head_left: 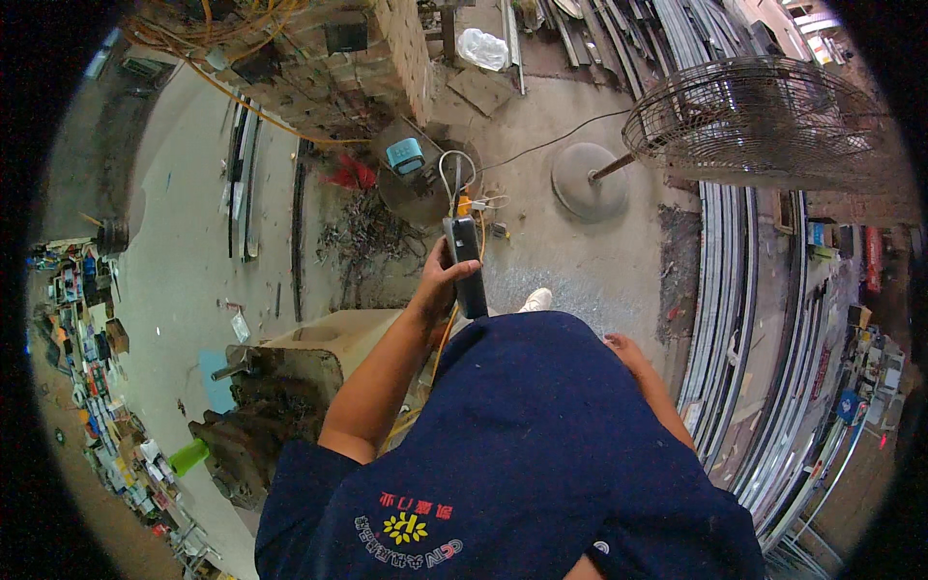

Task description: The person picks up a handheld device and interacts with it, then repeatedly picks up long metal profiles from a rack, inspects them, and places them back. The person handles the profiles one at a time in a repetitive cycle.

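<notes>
My left hand (449, 274) is wrapped round a long black box-shaped device (468, 256), held upright in front of my body. White cables (471, 159) loop just beyond its far end, close to an orange plug or adapter (464, 205). I cannot tell whether the cables join the device. Behind them, a light-blue box-shaped speaker (405, 156) rests on a dark round surface (414, 196). My right hand (625, 350) hangs low beside my dark blue shirt. Its fingers are small and partly hidden, and nothing shows in them.
A large standing fan (764, 121) on a round base (590, 182) stands ahead to the right. Long metal profiles (720, 300) lie along the right. A rusty machine (280, 382) is near my left arm. Dark metal shavings (362, 242) and a trailing cable (553, 138) lie on the floor.
</notes>
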A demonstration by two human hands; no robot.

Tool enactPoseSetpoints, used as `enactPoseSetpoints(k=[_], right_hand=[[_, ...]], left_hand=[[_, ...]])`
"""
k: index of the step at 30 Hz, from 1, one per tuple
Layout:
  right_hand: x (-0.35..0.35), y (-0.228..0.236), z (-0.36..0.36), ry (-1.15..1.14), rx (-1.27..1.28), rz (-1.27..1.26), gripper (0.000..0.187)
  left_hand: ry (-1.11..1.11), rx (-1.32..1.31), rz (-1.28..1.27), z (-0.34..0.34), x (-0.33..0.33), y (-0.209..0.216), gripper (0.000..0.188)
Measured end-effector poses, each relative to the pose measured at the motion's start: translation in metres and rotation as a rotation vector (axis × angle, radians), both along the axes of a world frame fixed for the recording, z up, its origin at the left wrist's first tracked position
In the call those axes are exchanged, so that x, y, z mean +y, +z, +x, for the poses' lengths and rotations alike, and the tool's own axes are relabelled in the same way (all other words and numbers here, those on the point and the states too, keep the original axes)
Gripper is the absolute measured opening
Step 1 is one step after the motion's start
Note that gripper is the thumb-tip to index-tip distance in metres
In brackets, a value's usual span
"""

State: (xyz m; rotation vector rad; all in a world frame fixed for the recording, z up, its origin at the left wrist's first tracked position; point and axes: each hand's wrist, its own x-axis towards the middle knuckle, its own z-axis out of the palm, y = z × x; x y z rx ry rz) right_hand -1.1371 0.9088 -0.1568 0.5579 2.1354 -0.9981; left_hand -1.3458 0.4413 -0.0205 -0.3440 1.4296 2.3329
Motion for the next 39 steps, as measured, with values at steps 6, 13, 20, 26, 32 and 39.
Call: enactPoseSetpoints(k=[6, 13, 20, 26, 32, 39], right_hand=[[-0.030, 0.038, -0.024, -0.005, 0.001, 0.015, 0.058], [-0.099, 0.090, -0.070, -0.057, 0.095, -0.152, 0.050], [-0.233, 0.211, -0.173, -0.095, 0.142, -0.678, 0.050], [-0.263, 0.224, -0.187, -0.122, 0.139, -0.761, 0.044], [-0.272, 0.219, -0.177, -0.172, 0.151, -0.902, 0.052], [-0.284, 0.229, -0.165, -0.376, 0.024, -1.144, 0.058]], left_hand=[[-0.060, -0.002, 0.061, -0.008, -0.002, 0.030, 0.061], [-0.048, -0.114, 0.184, -0.019, 0.002, 0.040, 0.053], [-0.053, -0.075, 0.142, -0.031, 0.023, 0.056, 0.056], [-0.033, -0.008, 0.212, -0.033, 0.027, 0.081, 0.040], [-0.182, -0.102, 0.448, -0.028, 0.010, 0.077, 0.050], [-0.298, -0.143, 0.546, -0.023, 0.007, 0.101, 0.060]])
